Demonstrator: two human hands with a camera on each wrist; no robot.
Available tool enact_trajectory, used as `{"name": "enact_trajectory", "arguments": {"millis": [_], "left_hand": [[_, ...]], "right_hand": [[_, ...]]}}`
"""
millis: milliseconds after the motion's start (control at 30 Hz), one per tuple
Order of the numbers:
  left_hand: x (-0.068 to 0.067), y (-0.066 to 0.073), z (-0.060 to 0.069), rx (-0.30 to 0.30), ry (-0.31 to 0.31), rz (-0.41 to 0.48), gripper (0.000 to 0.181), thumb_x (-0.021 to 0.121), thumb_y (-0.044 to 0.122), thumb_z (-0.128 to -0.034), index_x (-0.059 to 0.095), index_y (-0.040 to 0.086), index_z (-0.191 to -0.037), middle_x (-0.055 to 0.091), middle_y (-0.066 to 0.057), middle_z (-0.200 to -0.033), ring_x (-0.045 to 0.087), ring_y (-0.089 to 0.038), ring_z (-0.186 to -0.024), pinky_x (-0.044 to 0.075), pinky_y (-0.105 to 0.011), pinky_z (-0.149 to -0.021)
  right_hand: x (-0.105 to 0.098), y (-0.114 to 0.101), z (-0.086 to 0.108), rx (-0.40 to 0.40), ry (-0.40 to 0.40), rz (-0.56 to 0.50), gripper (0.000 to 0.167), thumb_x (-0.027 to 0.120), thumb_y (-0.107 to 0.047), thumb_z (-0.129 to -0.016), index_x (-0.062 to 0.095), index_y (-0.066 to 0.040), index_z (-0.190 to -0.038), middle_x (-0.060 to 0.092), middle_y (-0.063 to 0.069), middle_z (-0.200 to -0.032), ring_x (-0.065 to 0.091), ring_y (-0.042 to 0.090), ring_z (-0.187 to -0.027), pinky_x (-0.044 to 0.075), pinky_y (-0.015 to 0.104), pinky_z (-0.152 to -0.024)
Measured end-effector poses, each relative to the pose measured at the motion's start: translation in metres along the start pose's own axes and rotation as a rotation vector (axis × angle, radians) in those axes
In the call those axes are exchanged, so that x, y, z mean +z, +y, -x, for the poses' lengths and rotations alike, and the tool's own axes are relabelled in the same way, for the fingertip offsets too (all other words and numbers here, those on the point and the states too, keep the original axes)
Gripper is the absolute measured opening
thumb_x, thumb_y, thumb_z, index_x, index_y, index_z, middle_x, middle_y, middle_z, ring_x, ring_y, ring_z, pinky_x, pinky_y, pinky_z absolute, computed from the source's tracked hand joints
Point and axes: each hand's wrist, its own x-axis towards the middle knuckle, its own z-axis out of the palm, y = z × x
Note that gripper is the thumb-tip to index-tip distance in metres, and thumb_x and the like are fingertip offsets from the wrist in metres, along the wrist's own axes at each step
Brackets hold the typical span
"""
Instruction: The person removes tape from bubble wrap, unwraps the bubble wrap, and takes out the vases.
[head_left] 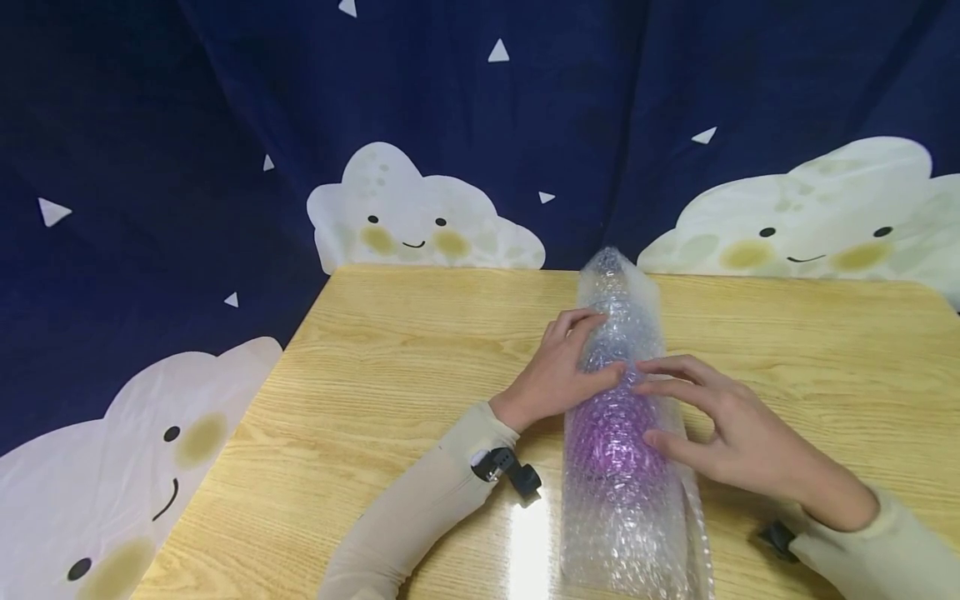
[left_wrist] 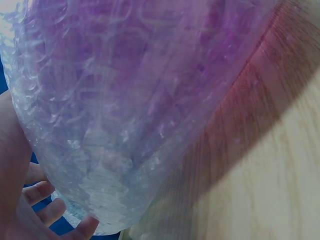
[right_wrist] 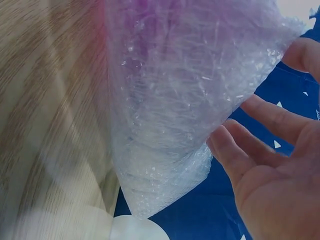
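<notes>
A long bundle of clear bubble wrap [head_left: 618, 500] lies on the table, pointing away from me. Through its layers shows something purple and bluish, whose kind I cannot make out. My left hand [head_left: 557, 367] rests on the bundle's upper left side, fingers and thumb spread over the wrap. From the right, my right hand [head_left: 738, 429] touches the wrap with its fingertips, the fingers slightly bent and apart. In the right wrist view the right hand [right_wrist: 275, 155] meets the edge of the wrap [right_wrist: 165, 115]. The left wrist view shows the left fingers [left_wrist: 50, 210] beside the wrap's narrow end.
The bundle lies on a light wooden table [head_left: 405, 358], its far tip close to the back edge. Behind hangs a dark blue curtain [head_left: 450, 108] with smiling clouds and white triangles. Small black cameras [head_left: 517, 475] sit on the wrists.
</notes>
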Motion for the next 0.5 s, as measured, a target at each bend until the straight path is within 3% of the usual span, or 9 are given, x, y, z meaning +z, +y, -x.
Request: {"name": "enact_trajectory", "arguments": {"millis": [100,200,267,400,500], "left_hand": [[0.0002,-0.0001,-0.0001,-0.003,0.001,-0.002,0.078,0.064,0.051,-0.0949,0.038,0.016,-0.159,0.033,-0.002,-0.164,0.036,-0.02,-0.15,0.043,-0.042,-0.121],[0.0008,-0.0002,-0.0005,-0.003,0.004,-0.004,0.078,0.064,0.051,-0.0949,0.038,0.016,-0.159,0.033,-0.002,-0.164,0.036,-0.02,-0.15,0.043,-0.041,-0.121],[0.001,-0.0001,-0.0006,-0.003,0.004,-0.004,0.078,0.064,0.052,-0.0947,0.038,0.016,-0.159,0.033,-0.002,-0.164,0.036,-0.02,-0.15,0.043,-0.041,-0.121],[0.0004,0.0003,-0.0002,-0.004,0.001,0.002,0.079,0.064,0.052,-0.0944,0.037,0.017,-0.16,0.033,-0.002,-0.164,0.036,-0.02,-0.15,0.044,-0.042,-0.121],[-0.0006,0.0008,0.0005,-0.003,-0.002,0.004,0.079,0.064,0.053,-0.0944,0.037,0.017,-0.16,0.033,-0.002,-0.165,0.036,-0.02,-0.15,0.044,-0.043,-0.12]], "right_hand": [[0.0006,0.0,0.0002,-0.005,0.014,0.006,0.051,0.088,-0.026,-0.079,0.073,-0.027,-0.127,0.065,-0.005,-0.133,0.065,0.019,-0.115,0.058,0.04,-0.088],[0.0006,0.0002,0.001,-0.008,0.018,-0.023,0.047,0.087,-0.023,-0.079,0.075,-0.023,-0.125,0.067,-0.003,-0.125,0.064,0.008,-0.096,0.056,0.027,-0.069],[0.0003,0.0004,0.0018,-0.008,0.017,-0.042,0.047,0.087,-0.021,-0.08,0.075,-0.021,-0.125,0.067,-0.002,-0.123,0.062,0.005,-0.092,0.049,0.02,-0.061],[-0.001,-0.0008,0.0027,0.001,0.012,-0.022,0.049,0.087,-0.025,-0.08,0.073,-0.024,-0.127,0.069,-0.003,-0.125,0.067,0.01,-0.099,0.057,0.027,-0.07],[-0.0019,-0.0016,0.0034,-0.002,0.019,0.01,0.05,0.088,-0.027,-0.079,0.073,-0.028,-0.126,0.07,-0.008,-0.126,0.069,0.016,-0.11,0.059,0.03,-0.088]]}}
